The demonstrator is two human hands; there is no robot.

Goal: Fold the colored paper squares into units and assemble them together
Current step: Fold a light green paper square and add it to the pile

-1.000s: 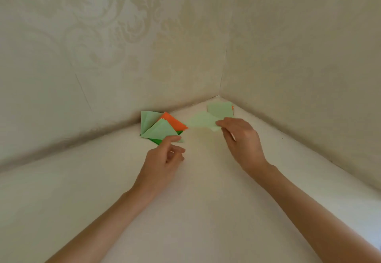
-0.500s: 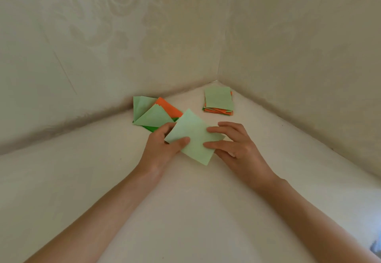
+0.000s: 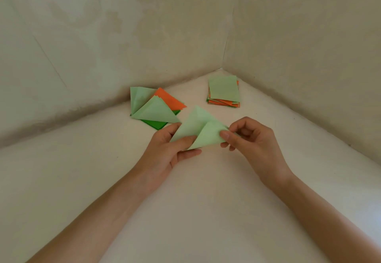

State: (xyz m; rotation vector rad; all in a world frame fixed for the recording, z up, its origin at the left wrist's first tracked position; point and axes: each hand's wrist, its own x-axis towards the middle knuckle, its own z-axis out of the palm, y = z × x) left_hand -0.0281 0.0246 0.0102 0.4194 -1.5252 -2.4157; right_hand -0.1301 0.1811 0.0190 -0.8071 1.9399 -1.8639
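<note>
White surface (image 3: 103, 180): pale green paper (image 3: 198, 127) bent diagonally, both hands pinching.

A light green paper square (image 3: 195, 130) is being held half folded: its right corner is bending over toward the middle, making a loose triangle. The left hand (image 3: 162, 155) is pinching its lower left edge, and the right hand (image 3: 251, 141) is pinching the bent corner. Behind it to the left, a pile of folded units (image 3: 154, 110) is lying flat: light green triangles on top, orange and dark green pieces under them. In the corner, a stack of flat squares (image 3: 223, 89) is sitting, with light green on top and orange edges showing below.
</note>
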